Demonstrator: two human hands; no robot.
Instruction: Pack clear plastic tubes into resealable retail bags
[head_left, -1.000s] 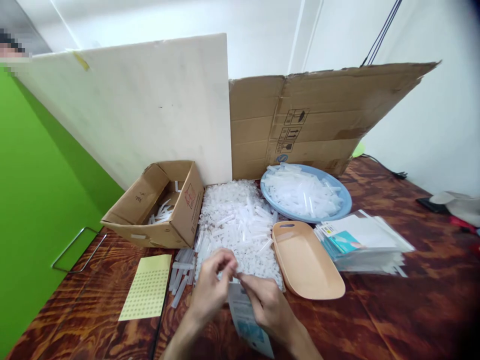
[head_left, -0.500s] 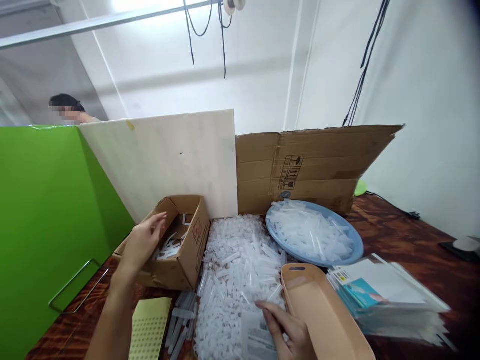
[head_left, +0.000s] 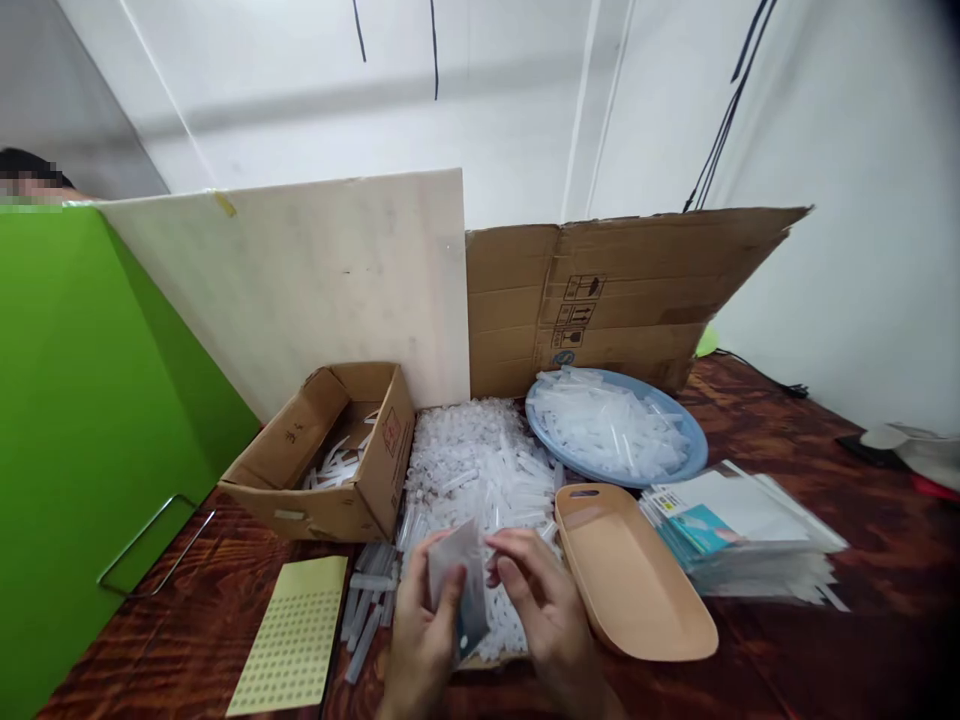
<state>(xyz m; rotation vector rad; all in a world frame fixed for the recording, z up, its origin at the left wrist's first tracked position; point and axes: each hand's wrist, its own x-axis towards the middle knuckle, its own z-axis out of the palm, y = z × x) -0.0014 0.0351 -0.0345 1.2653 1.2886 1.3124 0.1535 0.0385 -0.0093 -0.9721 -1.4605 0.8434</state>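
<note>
Low in front of me, my left hand (head_left: 426, 625) is closed round a small clear plastic packet (head_left: 459, 570) with a printed insert, thumb across its face. Close beside the packet's upper right edge is my right hand (head_left: 536, 595), its fingers bent together; whether they pinch the edge or something small cannot be made out. Beneath both hands spreads a heap of short translucent plastic tubes (head_left: 480, 450), partly hidden by them. To the left lies a yellow sheet of round stickers (head_left: 292, 635), near some loose longer tubes (head_left: 365, 620).
A cardboard box (head_left: 322, 505) with white strips stands left. On the right are a peach tray (head_left: 637, 590), a blue basin (head_left: 697, 455) piled with tubes, and a stack of printed packets (head_left: 750, 545). White and cardboard panels rise behind; a person's head shows far left.
My left hand has come from the cardboard box to the middle and now holds the packet that was in my right hand. The view has tilted down.
</note>
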